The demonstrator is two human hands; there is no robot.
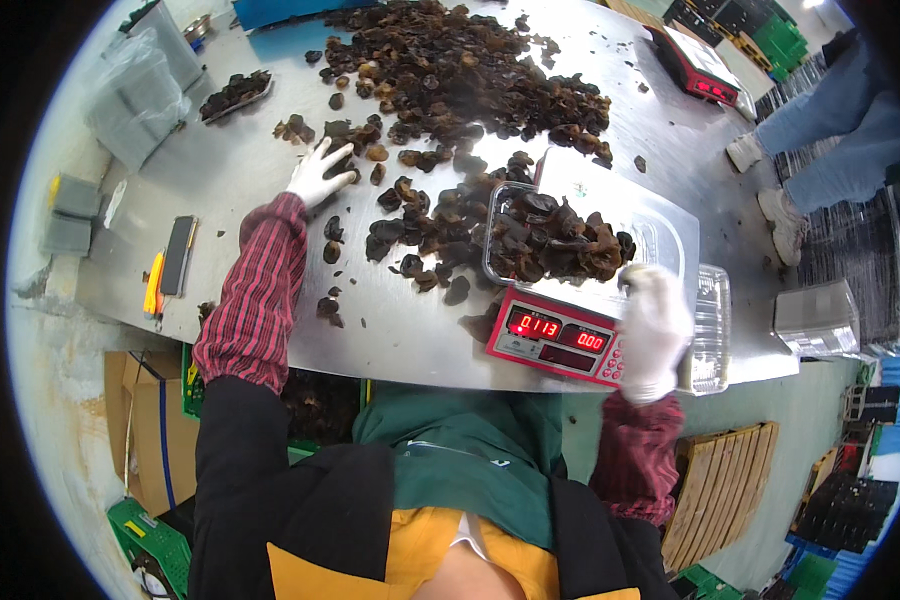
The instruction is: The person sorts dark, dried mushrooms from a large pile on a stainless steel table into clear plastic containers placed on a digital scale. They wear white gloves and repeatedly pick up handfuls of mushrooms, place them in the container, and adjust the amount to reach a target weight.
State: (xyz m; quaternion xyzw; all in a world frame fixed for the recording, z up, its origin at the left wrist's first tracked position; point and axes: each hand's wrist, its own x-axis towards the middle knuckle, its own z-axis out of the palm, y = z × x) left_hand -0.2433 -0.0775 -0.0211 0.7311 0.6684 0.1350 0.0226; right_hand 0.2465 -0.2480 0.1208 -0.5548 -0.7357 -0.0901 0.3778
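My left hand, in a white glove, lies with spread fingers on some dark wood ear mushrooms on the steel table. My right hand, also gloved and somewhat blurred, is at the right front of a red digital scale with lit red digits; whether it grips something cannot be made out. On the scale's plate sits a clear plastic tray heaped with wood ear mushrooms. Loose pieces are scattered between the scale and my left hand. A large pile of wood ear spreads over the far part of the table.
Clear trays lie right of the scale. A filled tray, bagged stacked trays, an orange cutter and a black phone-like object are at left. Another scale and a person's legs are at upper right.
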